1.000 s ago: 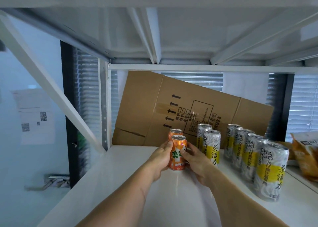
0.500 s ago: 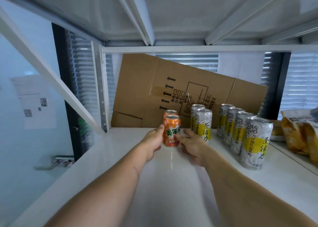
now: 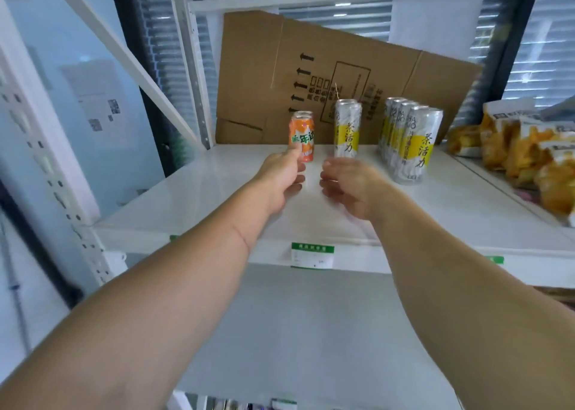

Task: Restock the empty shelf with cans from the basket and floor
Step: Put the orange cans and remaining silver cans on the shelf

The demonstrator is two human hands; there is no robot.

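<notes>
Cans [image 3: 302, 136], 2 orange, stood upright far back on our shelf [image 3: 217, 189], left of the yellow cans [image 3: 348, 129]. Our left hand [image 3: 281, 181] and right hand [image 3: 350, 185] hung apart, fingers loose, holding nothing.

Both hands [image 3: 317, 181] have let go of the orange can [image 3: 302, 140].

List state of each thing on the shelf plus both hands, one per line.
orange cans: upright, one behind the other, released
pair of silver-yellow cans: upright, beside the orange ones
row of silver-yellow cans: upright, front to back
cardboard sheet: flattened, leaning at the back
snack bags: lying at right
left hand: empty, fingers loose
right hand: empty, blurred
</notes>
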